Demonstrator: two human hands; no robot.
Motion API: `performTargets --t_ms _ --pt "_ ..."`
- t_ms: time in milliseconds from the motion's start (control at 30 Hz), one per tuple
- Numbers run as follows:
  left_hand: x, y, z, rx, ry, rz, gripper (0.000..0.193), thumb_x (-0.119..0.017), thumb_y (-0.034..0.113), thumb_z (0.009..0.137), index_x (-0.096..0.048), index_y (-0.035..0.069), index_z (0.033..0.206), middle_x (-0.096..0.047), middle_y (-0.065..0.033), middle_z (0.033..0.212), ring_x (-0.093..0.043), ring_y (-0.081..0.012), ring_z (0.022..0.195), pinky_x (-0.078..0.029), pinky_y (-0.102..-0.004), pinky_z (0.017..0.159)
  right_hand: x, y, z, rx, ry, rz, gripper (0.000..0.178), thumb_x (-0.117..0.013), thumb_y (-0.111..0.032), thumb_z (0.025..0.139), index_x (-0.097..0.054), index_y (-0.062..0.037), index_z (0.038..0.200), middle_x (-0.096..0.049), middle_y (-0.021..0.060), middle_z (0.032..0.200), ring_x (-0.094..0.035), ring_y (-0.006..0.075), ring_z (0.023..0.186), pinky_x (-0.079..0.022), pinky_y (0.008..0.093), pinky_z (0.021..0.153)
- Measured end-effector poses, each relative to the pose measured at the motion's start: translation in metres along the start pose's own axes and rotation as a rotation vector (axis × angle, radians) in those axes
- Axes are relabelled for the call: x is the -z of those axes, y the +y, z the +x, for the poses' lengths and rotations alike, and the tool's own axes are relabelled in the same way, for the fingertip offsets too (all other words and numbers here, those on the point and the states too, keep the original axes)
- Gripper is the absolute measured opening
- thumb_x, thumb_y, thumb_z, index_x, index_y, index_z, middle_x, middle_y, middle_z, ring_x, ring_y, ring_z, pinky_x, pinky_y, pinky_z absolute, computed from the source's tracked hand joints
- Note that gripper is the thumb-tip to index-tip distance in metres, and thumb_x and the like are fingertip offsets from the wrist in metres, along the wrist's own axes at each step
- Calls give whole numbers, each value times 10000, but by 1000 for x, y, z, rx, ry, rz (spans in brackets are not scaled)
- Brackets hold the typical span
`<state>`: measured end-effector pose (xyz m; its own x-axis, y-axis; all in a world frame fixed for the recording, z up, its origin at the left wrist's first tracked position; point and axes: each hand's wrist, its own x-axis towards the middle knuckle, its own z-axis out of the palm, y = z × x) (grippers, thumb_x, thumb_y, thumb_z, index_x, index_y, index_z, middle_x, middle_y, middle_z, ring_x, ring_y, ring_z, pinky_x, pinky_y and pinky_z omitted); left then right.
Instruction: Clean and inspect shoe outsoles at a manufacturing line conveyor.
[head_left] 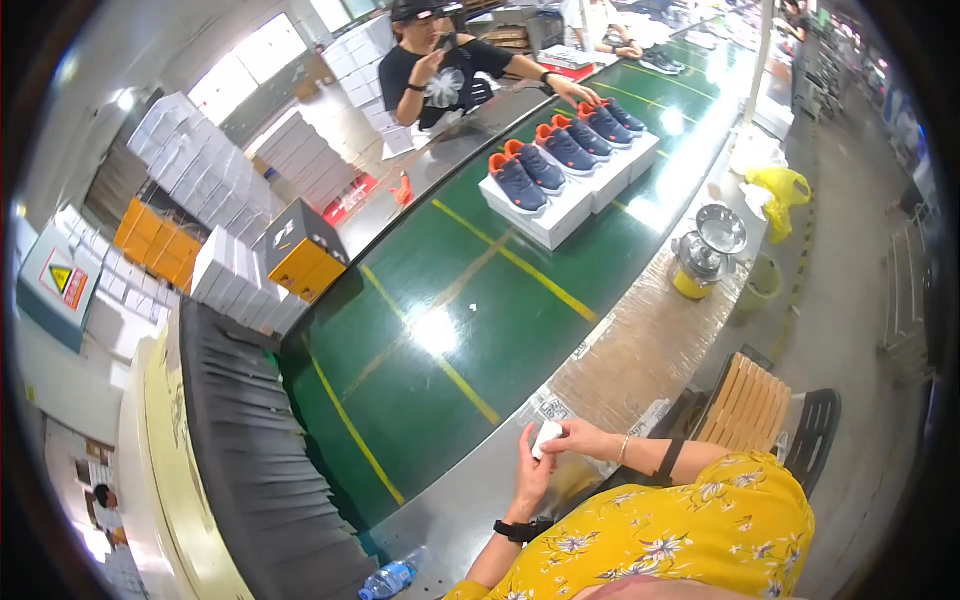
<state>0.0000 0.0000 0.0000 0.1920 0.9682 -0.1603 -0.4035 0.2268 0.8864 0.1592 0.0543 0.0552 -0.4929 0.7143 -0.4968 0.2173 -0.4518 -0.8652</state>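
Close in front of me, at the edge of the work surface, both my hands meet around a small white object [547,438] whose kind I cannot make out. My left hand [531,472] has its fingers up against the near-left side of it. From the right, my right hand [584,439] grips the same object between thumb and fingers. Farther off on the green conveyor belt [400,400], several dark blue sneakers [520,188] with orange linings stand on white shoeboxes [548,222]. A co-worker's hand [575,92] reaches to the farthest sneakers.
Steel bowls [720,228] and a yellow container [690,280] stand on the wrapped side ledge [620,365]. A water bottle [388,580] lies at the near left. Grey curtain strips [250,430] hang at the belt's left end. A wooden chair [745,400] stands to my right.
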Motion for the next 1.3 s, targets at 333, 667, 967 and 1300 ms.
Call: performTargets --t_ms 333,667,967,1300 --pt "107 60 -26 268 -40 618 616 -703 152 889 -379 69 1407 -618 -16 844 -537 -77 689 -460 -250 624 -46 14 55 294 333 107 259 -774 -174 825 -661 -46 1020 -693 20 929 -616 80 862 -511 277 768" --pt "73 131 94 346 -158 936 343 -690 172 892 -614 63 1209 -610 13 775 -542 -69 699 -461 -231 631 144 44 76 250 444 382 190 -781 -154 809 -675 -47 925 -668 12 795 -603 91 683 -483 248 599" --pt "36 213 346 -25 -83 1310 417 -687 269 887 -591 29 1215 -666 -110 783 -621 -197 710 -503 -329 675 221 91 85 46 268 461 206 -766 -175 828 -676 -89 993 -674 -7 813 -584 42 641 -446 188 559" --pt "-5 235 591 -596 319 1808 676 -657 158 783 -407 188 1411 -534 -132 1200 -411 -361 1210 -273 -541 1068 230 58 82 -205 388 472 313 -817 -274 786 -691 -39 948 -670 5 749 -582 59 599 -451 209 536"
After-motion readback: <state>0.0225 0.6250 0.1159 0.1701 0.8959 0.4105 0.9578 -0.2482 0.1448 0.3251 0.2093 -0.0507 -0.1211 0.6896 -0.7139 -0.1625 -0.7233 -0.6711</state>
